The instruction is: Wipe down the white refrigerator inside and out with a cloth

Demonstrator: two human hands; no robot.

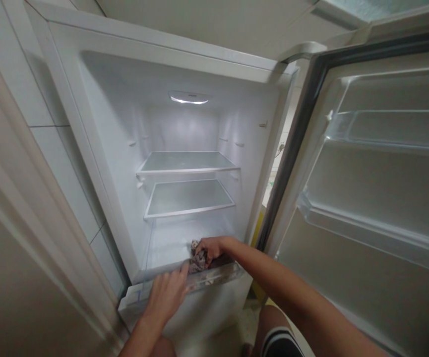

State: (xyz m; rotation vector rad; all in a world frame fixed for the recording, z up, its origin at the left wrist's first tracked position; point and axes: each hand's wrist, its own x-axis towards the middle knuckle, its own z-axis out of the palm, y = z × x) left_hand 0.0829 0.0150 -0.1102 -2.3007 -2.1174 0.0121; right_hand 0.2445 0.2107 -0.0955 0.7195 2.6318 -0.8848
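Observation:
An open white fridge (98,163) stands in front of me, lit inside. My right hand (211,248) reaches into the clear bottom drawer (169,275) and is closed on a grey patterned cloth (198,260), pressing it against the drawer's front right area. My left hand (166,293) rests on the drawer's front edge, fingers curled over the rim. Two glass shelves, an upper shelf (188,163) and a lower shelf (188,198), sit above with nothing on them.
The fridge door (378,198) hangs open at the right, with bare door racks (385,129). A tiled wall (50,129) and a beige panel (21,258) close off the left. My knee in striped shorts (279,342) is below.

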